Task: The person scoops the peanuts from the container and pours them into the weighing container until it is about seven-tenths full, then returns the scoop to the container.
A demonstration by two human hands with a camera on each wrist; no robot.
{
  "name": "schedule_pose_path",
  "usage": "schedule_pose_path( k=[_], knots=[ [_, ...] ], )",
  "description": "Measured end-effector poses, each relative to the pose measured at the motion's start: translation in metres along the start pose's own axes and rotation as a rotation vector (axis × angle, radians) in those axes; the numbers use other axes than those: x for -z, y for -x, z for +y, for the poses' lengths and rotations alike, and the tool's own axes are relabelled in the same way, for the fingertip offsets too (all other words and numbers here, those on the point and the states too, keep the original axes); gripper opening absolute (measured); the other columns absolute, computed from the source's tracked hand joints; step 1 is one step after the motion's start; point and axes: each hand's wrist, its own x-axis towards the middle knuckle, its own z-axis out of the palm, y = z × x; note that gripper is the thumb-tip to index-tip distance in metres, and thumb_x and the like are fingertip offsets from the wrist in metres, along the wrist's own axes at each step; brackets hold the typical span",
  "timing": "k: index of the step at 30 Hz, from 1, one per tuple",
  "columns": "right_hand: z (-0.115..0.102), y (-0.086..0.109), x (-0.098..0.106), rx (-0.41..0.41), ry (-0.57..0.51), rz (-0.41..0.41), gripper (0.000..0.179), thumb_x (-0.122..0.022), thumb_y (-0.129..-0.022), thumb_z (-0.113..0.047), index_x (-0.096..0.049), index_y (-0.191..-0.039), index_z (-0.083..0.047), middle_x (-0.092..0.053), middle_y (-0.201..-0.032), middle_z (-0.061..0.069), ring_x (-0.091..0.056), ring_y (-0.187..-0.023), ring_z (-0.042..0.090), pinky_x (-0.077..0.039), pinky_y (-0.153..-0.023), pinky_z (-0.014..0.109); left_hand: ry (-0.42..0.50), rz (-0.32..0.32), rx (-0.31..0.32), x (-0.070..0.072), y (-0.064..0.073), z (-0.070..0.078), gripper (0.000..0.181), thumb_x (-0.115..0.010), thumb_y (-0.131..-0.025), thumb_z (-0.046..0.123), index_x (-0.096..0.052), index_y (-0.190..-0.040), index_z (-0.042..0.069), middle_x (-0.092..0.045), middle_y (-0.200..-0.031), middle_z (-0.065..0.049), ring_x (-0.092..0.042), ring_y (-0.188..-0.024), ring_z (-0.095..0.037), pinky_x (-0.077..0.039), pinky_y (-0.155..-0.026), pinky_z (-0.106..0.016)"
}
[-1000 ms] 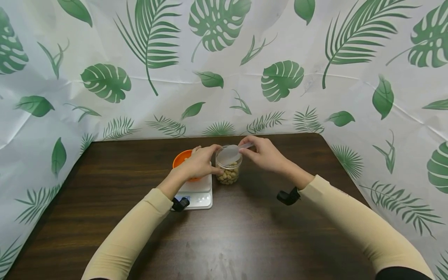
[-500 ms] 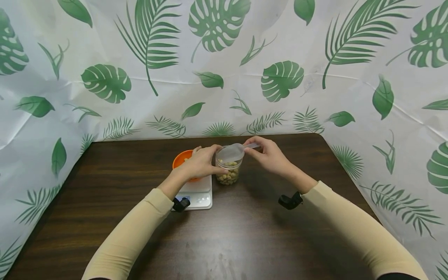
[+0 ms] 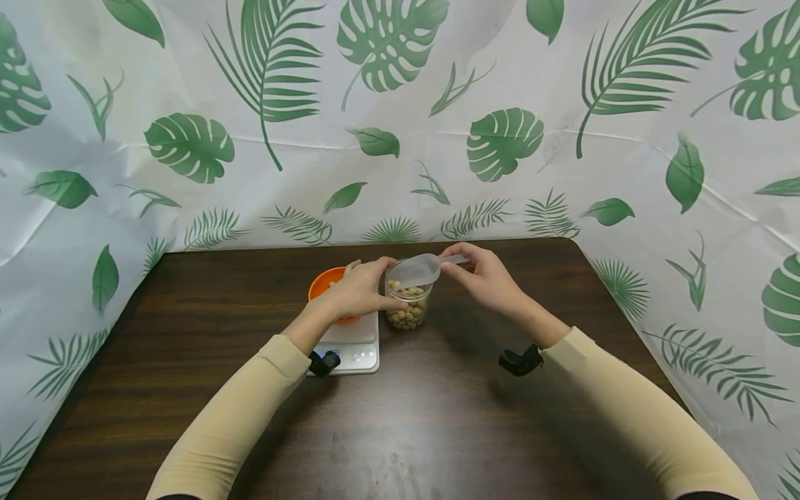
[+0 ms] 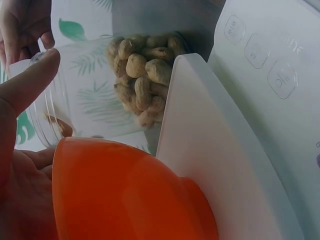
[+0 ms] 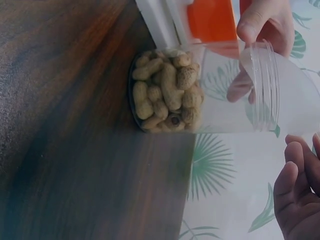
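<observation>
A clear jar [image 5: 225, 112] stands upright on the table, its lower part filled with unshelled peanuts [image 5: 170, 90]. My left hand [image 3: 356, 292] holds it near the rim, thumb on the near side and fingers beyond. At the jar's mouth is a translucent plastic scoop [image 3: 417, 271], its bowl tilted down to the left over the opening. My right hand [image 3: 480, 279] pinches the scoop's handle between thumb and fingers. One peanut [image 4: 60, 125] shows high up at the jar's mouth in the left wrist view. An orange bowl [image 3: 320, 283] sits behind my left hand, partly hidden by it.
Under the orange bowl is a white kitchen scale [image 3: 359, 357], close to the jar's left side. Peanuts show inside the bowl. A dark wooden table [image 3: 425, 430] carries everything, and a leaf-patterned sheet [image 3: 431, 160] hangs along its back edge.
My right hand has drawn the scoop slightly to the right, and its bowl has turned from lying over the mouth to a slant. My left thumb has slid a little rightward along the jar.
</observation>
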Motion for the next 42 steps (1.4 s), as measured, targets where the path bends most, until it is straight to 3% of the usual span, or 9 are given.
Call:
schedule_pose_path(
  k=[20, 29, 34, 42],
  knots=[
    [0.007, 0.007, 0.001, -0.014, -0.092, 0.062, 0.023, -0.062, -0.104, -0.011, -0.065, -0.122, 0.003, -0.069, -0.107, 0.019, -0.063, -0.073, 0.016, -0.052, -0.065, 0.026, 0.004, 0.01, 0.003, -0.003, -0.002, 0.003, 0.088, -0.083, -0.084, 0.049, -0.044, -0.15, 0.005, -0.063, -0.132, -0.009, -0.058, -0.118, -0.025, -0.016, -0.118, -0.058],
    [0.019, 0.01, 0.003, -0.015, -0.127, 0.101, 0.023, -0.062, -0.105, -0.013, -0.066, -0.12, 0.003, -0.069, -0.103, 0.02, -0.064, -0.076, 0.017, -0.054, -0.068, 0.029, -0.009, 0.007, -0.005, -0.004, -0.003, 0.005, 0.088, -0.083, -0.084, 0.049, -0.044, -0.15, 0.004, -0.061, -0.135, -0.009, -0.056, -0.125, -0.025, -0.017, -0.118, -0.059],
    [0.021, 0.01, 0.004, -0.022, -0.157, 0.114, 0.024, -0.062, -0.105, -0.015, -0.066, -0.119, 0.004, -0.068, -0.104, 0.029, -0.064, -0.077, 0.017, -0.054, -0.068, 0.027, -0.012, 0.026, -0.023, -0.004, -0.003, 0.004, 0.09, -0.084, -0.084, 0.049, -0.044, -0.151, 0.004, -0.057, -0.142, -0.008, -0.051, -0.132, -0.024, -0.016, -0.117, -0.062],
    [0.017, 0.013, 0.006, -0.038, -0.177, 0.107, 0.023, -0.061, -0.105, -0.012, -0.065, -0.119, 0.005, -0.067, -0.104, 0.03, -0.062, -0.076, 0.015, -0.052, -0.068, 0.024, 0.03, 0.061, -0.021, 0.001, 0.009, 0.003, 0.096, -0.084, -0.084, 0.049, -0.038, -0.156, 0.005, -0.045, -0.155, -0.01, -0.042, -0.141, -0.029, -0.014, -0.118, -0.063]
  ],
)
